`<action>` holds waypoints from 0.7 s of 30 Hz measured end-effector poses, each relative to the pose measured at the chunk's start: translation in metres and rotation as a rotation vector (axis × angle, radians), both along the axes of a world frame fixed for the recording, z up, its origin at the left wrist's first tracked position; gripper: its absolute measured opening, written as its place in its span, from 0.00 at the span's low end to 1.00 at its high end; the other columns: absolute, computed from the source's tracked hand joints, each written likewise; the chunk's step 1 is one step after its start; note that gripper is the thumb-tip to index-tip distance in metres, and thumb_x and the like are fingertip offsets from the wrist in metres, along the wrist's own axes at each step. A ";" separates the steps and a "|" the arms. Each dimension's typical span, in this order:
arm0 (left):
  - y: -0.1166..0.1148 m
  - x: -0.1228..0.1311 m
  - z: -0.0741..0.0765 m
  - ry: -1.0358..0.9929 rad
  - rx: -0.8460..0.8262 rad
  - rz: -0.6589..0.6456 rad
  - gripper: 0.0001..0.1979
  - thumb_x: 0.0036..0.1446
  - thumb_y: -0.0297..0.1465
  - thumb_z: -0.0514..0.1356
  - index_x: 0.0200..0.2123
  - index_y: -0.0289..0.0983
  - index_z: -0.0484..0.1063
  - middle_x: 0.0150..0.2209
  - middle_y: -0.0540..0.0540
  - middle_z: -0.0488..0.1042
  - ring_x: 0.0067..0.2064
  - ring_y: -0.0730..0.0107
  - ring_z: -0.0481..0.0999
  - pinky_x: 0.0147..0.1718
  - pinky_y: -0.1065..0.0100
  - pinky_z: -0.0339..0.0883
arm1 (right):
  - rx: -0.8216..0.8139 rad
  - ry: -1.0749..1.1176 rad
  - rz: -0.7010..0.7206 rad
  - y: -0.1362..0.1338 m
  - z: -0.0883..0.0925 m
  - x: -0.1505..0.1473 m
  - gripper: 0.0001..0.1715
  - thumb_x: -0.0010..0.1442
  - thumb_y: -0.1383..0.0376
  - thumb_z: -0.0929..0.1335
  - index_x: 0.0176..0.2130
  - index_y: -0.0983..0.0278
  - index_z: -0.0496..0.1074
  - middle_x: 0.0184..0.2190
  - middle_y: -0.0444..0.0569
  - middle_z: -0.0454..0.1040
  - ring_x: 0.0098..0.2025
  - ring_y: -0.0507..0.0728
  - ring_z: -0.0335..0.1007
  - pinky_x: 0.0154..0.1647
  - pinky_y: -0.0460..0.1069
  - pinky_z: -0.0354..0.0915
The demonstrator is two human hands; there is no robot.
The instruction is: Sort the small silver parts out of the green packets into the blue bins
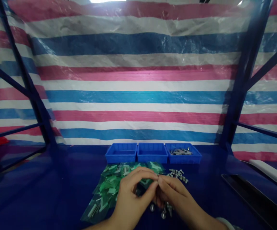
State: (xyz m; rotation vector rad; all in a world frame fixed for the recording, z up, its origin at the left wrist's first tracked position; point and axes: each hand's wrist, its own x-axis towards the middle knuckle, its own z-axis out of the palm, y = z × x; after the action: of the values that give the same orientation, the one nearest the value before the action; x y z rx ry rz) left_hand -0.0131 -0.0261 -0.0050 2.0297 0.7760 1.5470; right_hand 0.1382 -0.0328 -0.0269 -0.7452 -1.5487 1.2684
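Note:
My left hand (132, 193) and my right hand (175, 193) meet at their fingertips above the table, low in the middle of the head view. Both pinch at the same spot; whatever is between the fingers is too small and covered to name. Behind and left of my left hand lie clear plastic bags (107, 185) with green and pale parts inside, spread in a loose heap. Small silvery metal pieces (178, 174), which look like screws or fittings, are scattered beyond my right hand. More shiny metal pieces (163, 214) lie beneath the hands, partly hidden by them.
Three blue bins stand in a row behind the bags: a left bin (121, 159), a middle bin (152, 158) and a right bin (185, 159) holding metal parts. A long black flat object (256, 198) and a white strip (271, 173) lie at right. Blue frame posts flank the table (64, 182).

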 end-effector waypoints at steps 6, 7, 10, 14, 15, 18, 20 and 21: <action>0.069 0.007 0.025 0.271 0.089 0.137 0.08 0.56 0.26 0.58 0.37 0.36 0.76 0.38 0.44 0.79 0.39 0.66 0.78 0.41 0.64 0.73 | 0.180 -0.148 -0.245 0.024 0.009 0.033 0.18 0.64 0.54 0.63 0.36 0.65 0.71 0.26 0.45 0.70 0.26 0.51 0.65 0.28 0.46 0.61; 0.086 0.010 0.026 0.323 0.066 0.124 0.08 0.55 0.25 0.58 0.38 0.36 0.76 0.38 0.44 0.80 0.38 0.66 0.79 0.41 0.64 0.73 | 0.186 -0.164 -0.265 0.030 0.009 0.039 0.16 0.63 0.55 0.63 0.36 0.65 0.70 0.26 0.45 0.71 0.26 0.51 0.65 0.28 0.46 0.62; 0.129 0.018 0.019 0.458 0.020 0.071 0.08 0.51 0.22 0.59 0.35 0.35 0.76 0.33 0.46 0.81 0.35 0.66 0.79 0.38 0.66 0.73 | 0.219 -0.313 -0.338 0.047 0.009 0.055 0.11 0.62 0.61 0.63 0.38 0.66 0.69 0.26 0.46 0.72 0.28 0.53 0.68 0.27 0.45 0.63; 0.161 0.020 0.008 0.613 -0.028 0.044 0.06 0.47 0.22 0.61 0.30 0.34 0.77 0.28 0.46 0.81 0.32 0.63 0.79 0.35 0.66 0.73 | 0.345 -0.687 -0.378 0.059 0.008 0.069 0.10 0.59 0.71 0.62 0.37 0.67 0.72 0.26 0.47 0.73 0.27 0.52 0.69 0.25 0.44 0.61; 0.163 0.018 0.007 0.637 -0.032 0.045 0.06 0.47 0.23 0.61 0.29 0.34 0.78 0.29 0.45 0.81 0.32 0.62 0.79 0.35 0.65 0.73 | 0.368 -0.740 -0.374 0.060 0.007 0.071 0.11 0.57 0.72 0.62 0.37 0.67 0.73 0.26 0.46 0.73 0.27 0.52 0.68 0.26 0.44 0.61; 0.155 0.010 0.008 0.658 -0.026 0.071 0.08 0.51 0.25 0.59 0.32 0.34 0.78 0.35 0.42 0.82 0.39 0.57 0.79 0.42 0.60 0.70 | 0.413 -0.823 -0.321 0.060 0.003 0.074 0.12 0.53 0.75 0.65 0.34 0.65 0.76 0.27 0.46 0.75 0.28 0.52 0.68 0.31 0.46 0.62; 0.138 0.004 0.009 0.642 -0.025 0.094 0.11 0.55 0.26 0.56 0.37 0.34 0.78 0.40 0.41 0.81 0.43 0.56 0.78 0.45 0.58 0.69 | 0.442 -0.883 -0.287 0.059 -0.001 0.073 0.13 0.50 0.77 0.66 0.31 0.64 0.77 0.29 0.46 0.76 0.32 0.54 0.70 0.36 0.47 0.63; 0.127 0.000 0.010 0.634 -0.027 0.098 0.11 0.56 0.26 0.55 0.39 0.35 0.77 0.41 0.42 0.80 0.44 0.57 0.78 0.45 0.58 0.69 | 0.454 -0.912 -0.277 0.058 -0.004 0.072 0.14 0.48 0.78 0.66 0.30 0.64 0.77 0.29 0.47 0.76 0.34 0.56 0.70 0.38 0.48 0.63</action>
State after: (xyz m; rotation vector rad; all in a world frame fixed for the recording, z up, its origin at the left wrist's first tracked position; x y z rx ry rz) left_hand -0.0128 0.1008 0.0048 2.5190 1.1257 0.9136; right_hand 0.2107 0.0256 -0.0305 -1.2638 -2.2337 0.3098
